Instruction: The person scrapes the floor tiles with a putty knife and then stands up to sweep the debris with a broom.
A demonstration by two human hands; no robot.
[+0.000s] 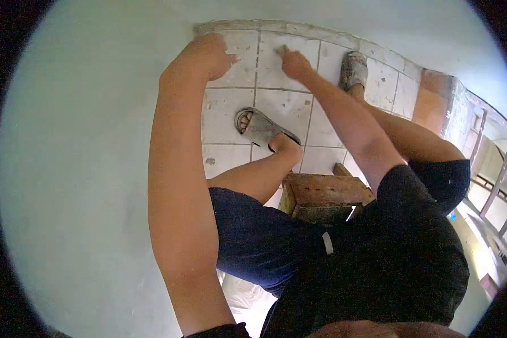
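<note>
My left hand [213,55] is up close to the pale wall [84,158], near the corner where wall meets floor. Its fingers are curled inward, and whatever may be in them is hidden. Farther right, my right hand [296,64] is closed, apart from the left one. A small greyish piece [281,50] shows at its fingertips, too blurred to name. Both hands are over white floor tiles [284,76], near the rough cement strip [310,30] along the wall's foot.
My sandaled feet rest on the tiles, one sandal [260,128] in the middle and another sandal [354,69] at right. A low wooden stool [327,190] is under me. An orange-brown patch [434,93] marks the wall's end. A ladder [498,180] leans at far right.
</note>
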